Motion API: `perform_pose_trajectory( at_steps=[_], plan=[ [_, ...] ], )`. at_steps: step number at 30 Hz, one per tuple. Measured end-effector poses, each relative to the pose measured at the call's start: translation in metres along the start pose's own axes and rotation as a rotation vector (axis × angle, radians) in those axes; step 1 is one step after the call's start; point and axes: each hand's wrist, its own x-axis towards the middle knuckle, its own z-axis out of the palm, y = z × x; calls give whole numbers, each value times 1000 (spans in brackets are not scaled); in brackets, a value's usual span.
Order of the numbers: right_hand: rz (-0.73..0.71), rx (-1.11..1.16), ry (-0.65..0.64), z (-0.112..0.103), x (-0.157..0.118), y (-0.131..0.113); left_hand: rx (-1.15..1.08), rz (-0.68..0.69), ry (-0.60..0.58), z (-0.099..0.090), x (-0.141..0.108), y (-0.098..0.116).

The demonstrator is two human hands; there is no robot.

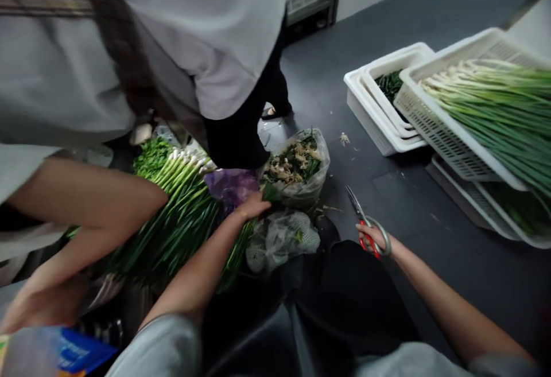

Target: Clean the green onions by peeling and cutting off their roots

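My right hand (369, 237) is closed round the red and grey handles of a pair of scissors (355, 202), whose blades point up and away from me. My left hand (256, 205) is closed on some dark green leaves (272, 192) at the near edge of a clear plastic bag (321, 162). Green and pale root trimmings (297, 162) fill that bag. Left of my hand are a purple plastic bag (232, 185) and a big pile of green onions (172, 233) with white bulbs. A clear bag with white netting (284, 239) lies just below my left hand.
White baskets (387, 142) stand on the grey floor (387, 193) at right, the upper one (469, 153) full of green onions (495, 101). A person in a white top (224, 38) stands ahead at left; another person's arm (86, 193) reaches in. A blue package (86, 348) lies lower left.
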Motion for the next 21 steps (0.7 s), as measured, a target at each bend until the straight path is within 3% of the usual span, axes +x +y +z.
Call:
perform_pose_trajectory(
  at_steps=[3, 6, 10, 13, 17, 19, 21],
  plan=[
    [58, -11, 60, 2, 18, 5, 183, -65, 139, 20, 102, 35],
    [10, -52, 107, 0, 39, 12, 264, -103, 290, 42, 154, 32],
    [-118, 71, 212, 3, 87, -7, 336, -78, 387, 79, 172, 9],
    [-178, 118, 310, 9, 133, -63, 403, -85, 282, 109, 177, 2],
    [-329, -219, 426, 31, 181, -145, 538, -42, 129, 144, 180, 1],
    [-342, -325, 409, 49, 190, -163, 594, 4, 63, 156, 181, -1],
    [-335, -333, 349, 65, 190, -162, 626, 19, -9, 163, 184, -2]
  ],
)
